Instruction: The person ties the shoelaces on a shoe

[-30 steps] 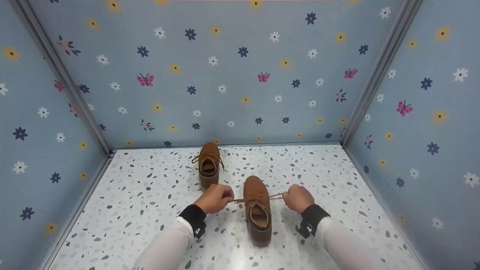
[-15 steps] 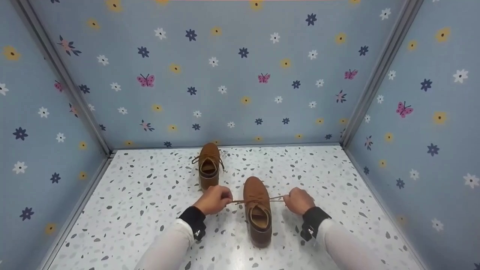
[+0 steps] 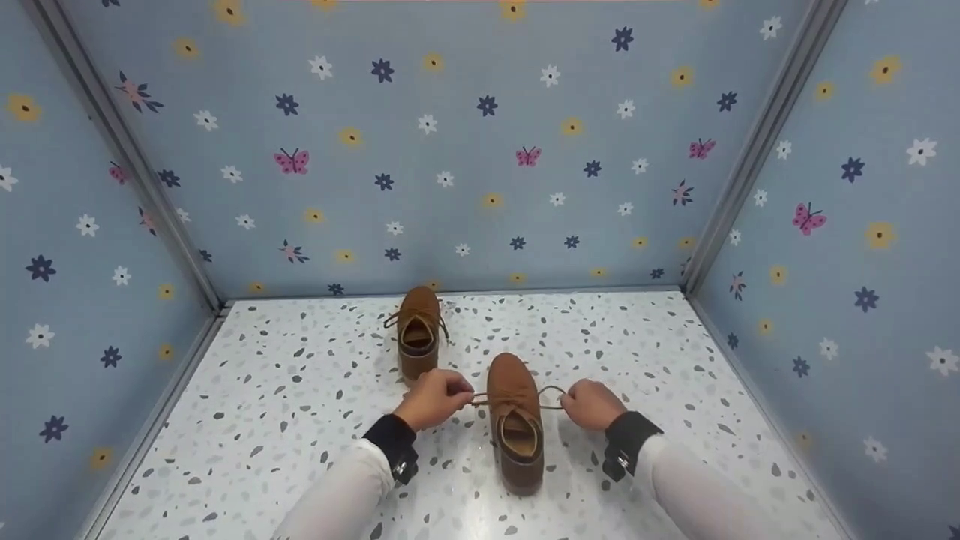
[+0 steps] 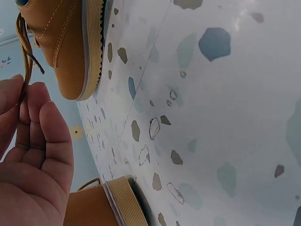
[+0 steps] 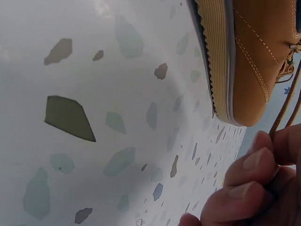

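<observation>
A brown lace-up ankle boot [image 3: 519, 469] stands upright on the floor between my hands, toe toward the back wall. To its left, my left hand [image 3: 431, 401] pinches a brown shoelace [image 4: 27, 61] between thumb and fingers; in the left wrist view a loose lace end hangs beside it. On the other side my right hand [image 3: 594, 405] grips another length of shoelace [image 5: 287, 106], doubled into a slack loop. The laces cross at a bow over the boot's tongue. Both hands hover low at the boot's sides.
The matching boot [image 3: 418, 322], its lace tied, stands farther back on the left, near the wall. White speckled floor [image 3: 300, 450] spreads around both boots. Flowered blue panels [image 3: 450, 150] enclose the back and sides, with grey metal strips [image 3: 146, 172] at the corners.
The lace was stretched straight on both sides of the boot; now it sags and bows open on the right. Both hands have shifted slightly inward toward the boot.
</observation>
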{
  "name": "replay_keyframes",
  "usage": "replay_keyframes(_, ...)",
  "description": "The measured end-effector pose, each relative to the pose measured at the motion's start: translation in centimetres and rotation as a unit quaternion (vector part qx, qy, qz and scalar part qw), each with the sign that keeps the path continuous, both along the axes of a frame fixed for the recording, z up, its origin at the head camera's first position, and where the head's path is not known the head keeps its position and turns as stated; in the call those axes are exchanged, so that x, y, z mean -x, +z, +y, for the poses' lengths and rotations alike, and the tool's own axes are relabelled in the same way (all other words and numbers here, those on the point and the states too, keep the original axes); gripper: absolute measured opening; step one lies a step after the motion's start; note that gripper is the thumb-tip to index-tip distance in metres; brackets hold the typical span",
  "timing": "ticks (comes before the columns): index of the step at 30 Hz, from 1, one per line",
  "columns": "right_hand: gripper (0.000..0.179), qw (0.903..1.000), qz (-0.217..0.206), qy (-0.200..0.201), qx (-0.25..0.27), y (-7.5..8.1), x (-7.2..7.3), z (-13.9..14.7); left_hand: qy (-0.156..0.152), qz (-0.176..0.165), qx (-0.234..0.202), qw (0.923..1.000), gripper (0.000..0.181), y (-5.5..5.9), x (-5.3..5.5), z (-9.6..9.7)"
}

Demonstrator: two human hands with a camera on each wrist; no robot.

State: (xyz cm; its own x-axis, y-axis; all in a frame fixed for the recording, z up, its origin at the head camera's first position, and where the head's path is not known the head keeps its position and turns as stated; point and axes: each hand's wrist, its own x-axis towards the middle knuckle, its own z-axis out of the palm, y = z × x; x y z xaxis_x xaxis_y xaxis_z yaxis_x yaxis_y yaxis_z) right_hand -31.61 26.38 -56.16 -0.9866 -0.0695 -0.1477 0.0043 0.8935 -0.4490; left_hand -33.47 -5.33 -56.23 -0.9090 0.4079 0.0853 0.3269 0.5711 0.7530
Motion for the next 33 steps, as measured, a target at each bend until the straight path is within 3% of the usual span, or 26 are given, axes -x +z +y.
replay_keyframes(6,0.044,0.9991,-0.028,0.028,0.014,0.6,-0.3,-0.6,-0.024,-0.005,0.019,0.9995,0.013,0.2,-0.4,0.9)
replay_keyframes(11,0.045,0.9982,-0.035,0.044,0.02,1.3,-0.8,-0.4,-0.034,0.033,0.061,0.997,0.025,0.9,-1.3,1.2)
replay_keyframes(14,0.046,0.9987,-0.022,0.046,0.006,1.6,-1.0,-0.1,-0.039,0.081,0.091,0.9918,0.032,1.6,-2.2,1.4)
replay_keyframes(19,0.04,0.9991,-0.004,0.036,-0.023,2.1,-1.1,0.6,-0.074,0.153,0.107,0.9796,0.027,2.6,-3.9,2.4)
replay_keyframes(23,0.03,0.9982,0.017,0.038,-0.044,2.7,-1.3,0.9,-0.148,0.159,0.103,0.9708,0.02,3.2,-5.0,3.4)
replay_keyframes(28,0.027,0.9954,0.054,0.056,-0.056,2.9,-1.6,1.2,-0.24,0.178,0.13,0.9455,0.02,3.0,-5.9,4.5)
replay_keyframes(33,0.042,0.9922,0.067,0.083,-0.064,2.7,-2.0,1.4,-0.261,0.17,0.198,0.9294,0.028,2.3,-6.5,5.1)
